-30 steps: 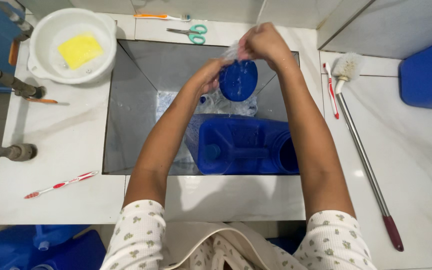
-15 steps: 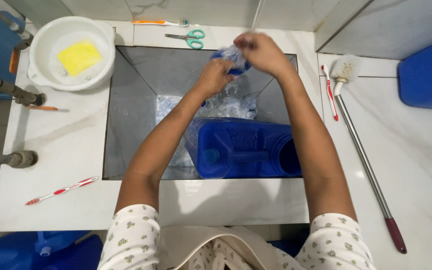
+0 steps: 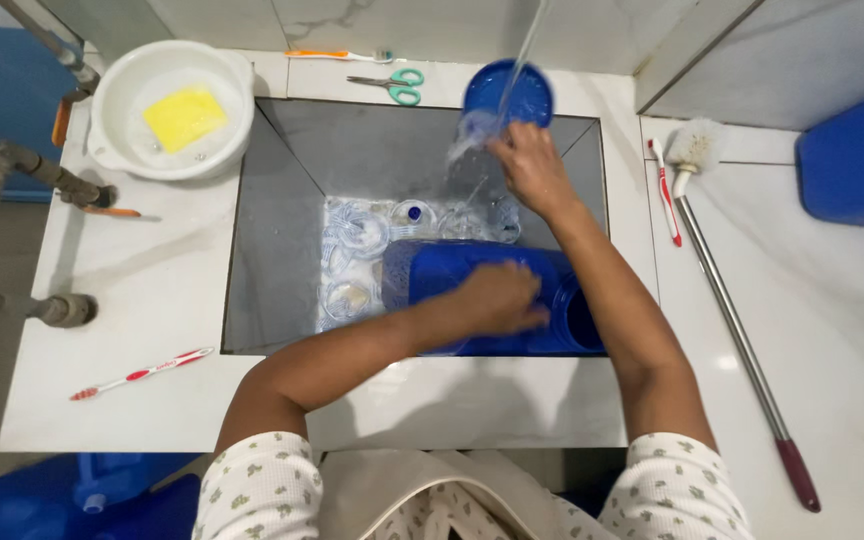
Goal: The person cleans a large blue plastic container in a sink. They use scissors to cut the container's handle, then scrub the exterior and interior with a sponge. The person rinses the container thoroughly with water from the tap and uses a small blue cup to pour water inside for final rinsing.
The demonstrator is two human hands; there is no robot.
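Sink pretty cramped tbh. Big blue container hogs right half of basin floor, left hand on top of it. Clear cups and lids crowd rest of floor, barely any bare spot. Sloped grey wall on left side open, easy way in. Right hand up at back rim holding blue lid under water stream, blocks back-right corner. Desk left of sink mostly open: just red toothbrush near front, white bowl at back. Right side: long-handled brush lies lengthwise.
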